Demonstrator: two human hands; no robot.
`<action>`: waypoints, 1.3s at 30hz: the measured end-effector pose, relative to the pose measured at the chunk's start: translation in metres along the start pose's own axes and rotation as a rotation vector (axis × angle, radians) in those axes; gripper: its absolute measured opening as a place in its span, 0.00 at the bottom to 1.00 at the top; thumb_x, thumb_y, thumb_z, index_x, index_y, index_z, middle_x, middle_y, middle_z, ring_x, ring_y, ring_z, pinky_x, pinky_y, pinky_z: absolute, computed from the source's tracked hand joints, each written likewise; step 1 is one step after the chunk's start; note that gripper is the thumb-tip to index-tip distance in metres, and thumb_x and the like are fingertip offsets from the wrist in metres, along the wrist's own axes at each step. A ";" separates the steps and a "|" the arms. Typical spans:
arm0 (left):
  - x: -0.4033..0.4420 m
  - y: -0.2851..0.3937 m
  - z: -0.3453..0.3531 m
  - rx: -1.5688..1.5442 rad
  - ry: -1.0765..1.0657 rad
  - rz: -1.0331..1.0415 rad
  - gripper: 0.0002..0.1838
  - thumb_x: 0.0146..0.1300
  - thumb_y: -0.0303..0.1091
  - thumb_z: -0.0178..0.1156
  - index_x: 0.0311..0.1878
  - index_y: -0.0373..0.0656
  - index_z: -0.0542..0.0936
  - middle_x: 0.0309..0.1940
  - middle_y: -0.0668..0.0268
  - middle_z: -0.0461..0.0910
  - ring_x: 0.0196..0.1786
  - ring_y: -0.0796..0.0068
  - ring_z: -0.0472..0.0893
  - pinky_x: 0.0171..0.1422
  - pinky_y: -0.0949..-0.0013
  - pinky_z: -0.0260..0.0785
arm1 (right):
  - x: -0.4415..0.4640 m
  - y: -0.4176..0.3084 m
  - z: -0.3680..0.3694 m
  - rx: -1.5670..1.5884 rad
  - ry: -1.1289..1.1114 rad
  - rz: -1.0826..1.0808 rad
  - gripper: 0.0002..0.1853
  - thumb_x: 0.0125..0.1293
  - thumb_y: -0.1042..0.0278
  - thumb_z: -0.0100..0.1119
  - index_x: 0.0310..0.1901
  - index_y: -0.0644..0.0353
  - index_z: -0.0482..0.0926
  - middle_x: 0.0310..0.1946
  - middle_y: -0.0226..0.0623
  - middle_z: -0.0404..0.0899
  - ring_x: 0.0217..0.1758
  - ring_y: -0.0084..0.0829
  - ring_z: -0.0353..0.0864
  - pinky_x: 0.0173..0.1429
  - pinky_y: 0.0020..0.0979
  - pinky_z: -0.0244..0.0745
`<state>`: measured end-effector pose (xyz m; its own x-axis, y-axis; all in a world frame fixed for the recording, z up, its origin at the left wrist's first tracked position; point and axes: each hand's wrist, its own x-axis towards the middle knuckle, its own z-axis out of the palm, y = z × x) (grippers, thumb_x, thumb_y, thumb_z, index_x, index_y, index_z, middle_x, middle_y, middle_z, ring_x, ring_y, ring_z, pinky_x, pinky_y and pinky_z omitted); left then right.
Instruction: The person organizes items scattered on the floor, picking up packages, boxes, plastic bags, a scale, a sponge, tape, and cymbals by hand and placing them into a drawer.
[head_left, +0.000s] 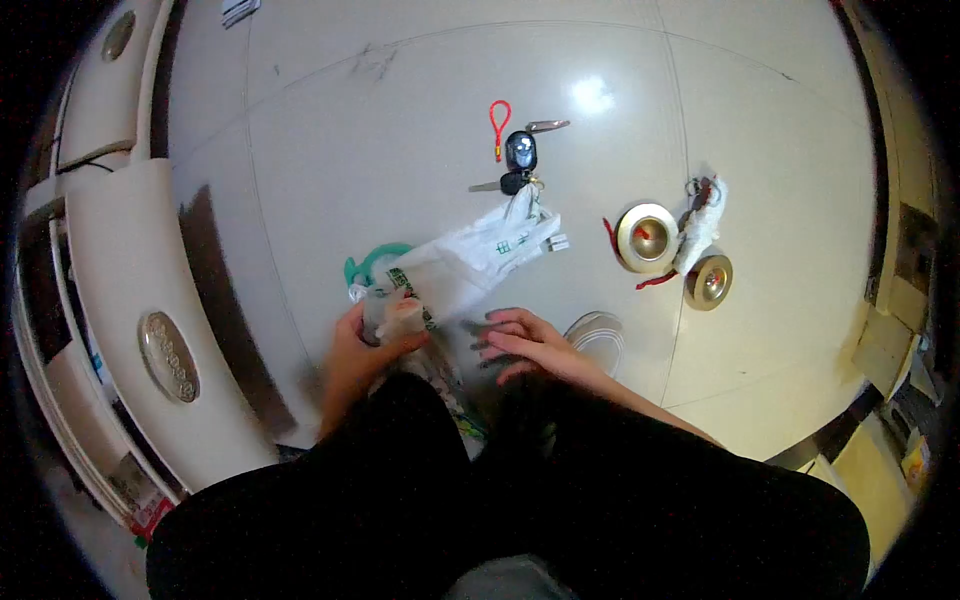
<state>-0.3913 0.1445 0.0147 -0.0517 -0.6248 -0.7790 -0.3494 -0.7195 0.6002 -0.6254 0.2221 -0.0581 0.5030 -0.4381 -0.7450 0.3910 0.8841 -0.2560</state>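
Note:
My left hand (362, 358) is closed round a small, pale, translucent item (393, 312) that I cannot make out clearly, at the lower left end of a white plastic bag (465, 262) with green print. Past that hand, a green ring-shaped object (372, 258) shows partly behind the bag. My right hand (525, 345) is just right of the bag's lower end, fingers apart and holding nothing. Between my knees, partly hidden by my legs, lies a clear, patterned wrapping (447, 390).
Car keys (520, 155) with a red loop (499, 118) lie beyond the bag. At the right are two brass cymbal-like discs (648, 238) with red cords and a crumpled white bundle (705, 225). A shoe tip (597, 343) shows near my right hand; cream drawers (120, 270) stand left.

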 end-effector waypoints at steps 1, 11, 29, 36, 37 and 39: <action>-0.001 -0.005 0.001 0.003 0.014 0.008 0.28 0.43 0.28 0.76 0.50 0.37 0.77 0.43 0.62 0.82 0.44 0.73 0.81 0.51 0.69 0.74 | 0.014 0.008 -0.003 0.112 -0.054 -0.024 0.22 0.66 0.65 0.59 0.58 0.61 0.65 0.49 0.43 0.76 0.55 0.32 0.76 0.52 0.35 0.77; 0.004 -0.029 -0.006 -0.067 -0.082 -0.083 0.33 0.43 0.29 0.76 0.55 0.36 0.75 0.47 0.60 0.80 0.48 0.69 0.80 0.55 0.66 0.73 | 0.063 -0.001 0.033 0.087 0.301 -0.462 0.20 0.61 0.74 0.63 0.54 0.65 0.71 0.43 0.35 0.79 0.46 0.25 0.78 0.52 0.29 0.73; 0.015 -0.016 0.001 -0.180 -0.118 -0.109 0.40 0.39 0.31 0.78 0.60 0.40 0.71 0.51 0.63 0.77 0.54 0.68 0.77 0.60 0.64 0.70 | 0.069 -0.020 -0.003 -0.403 -0.017 -0.744 0.22 0.60 0.77 0.45 0.56 0.63 0.76 0.51 0.35 0.76 0.54 0.29 0.72 0.60 0.27 0.65; -0.004 -0.032 -0.005 -0.326 -0.136 0.005 0.38 0.41 0.31 0.77 0.59 0.40 0.72 0.50 0.63 0.78 0.53 0.69 0.77 0.59 0.65 0.69 | 0.077 -0.029 0.018 0.015 -0.030 -0.426 0.14 0.65 0.72 0.48 0.49 0.64 0.77 0.45 0.34 0.76 0.49 0.25 0.73 0.55 0.28 0.68; -0.006 -0.035 -0.005 -0.340 -0.125 0.046 0.38 0.42 0.31 0.77 0.59 0.40 0.72 0.50 0.63 0.78 0.52 0.69 0.77 0.59 0.65 0.68 | 0.081 -0.033 0.022 -0.084 0.039 -0.463 0.13 0.65 0.70 0.50 0.49 0.63 0.77 0.44 0.33 0.77 0.48 0.24 0.74 0.54 0.27 0.68; -0.011 -0.043 -0.009 -0.371 -0.069 0.089 0.36 0.44 0.33 0.75 0.59 0.40 0.72 0.49 0.64 0.78 0.52 0.69 0.77 0.59 0.66 0.68 | 0.085 -0.044 0.030 -0.280 0.184 -0.547 0.12 0.65 0.66 0.55 0.48 0.62 0.77 0.42 0.30 0.77 0.45 0.23 0.74 0.52 0.27 0.69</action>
<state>-0.3678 0.1797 -0.0004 -0.1337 -0.6768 -0.7240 0.0204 -0.7322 0.6807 -0.5769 0.1412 -0.0921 0.1379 -0.8249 -0.5482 0.3253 0.5605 -0.7616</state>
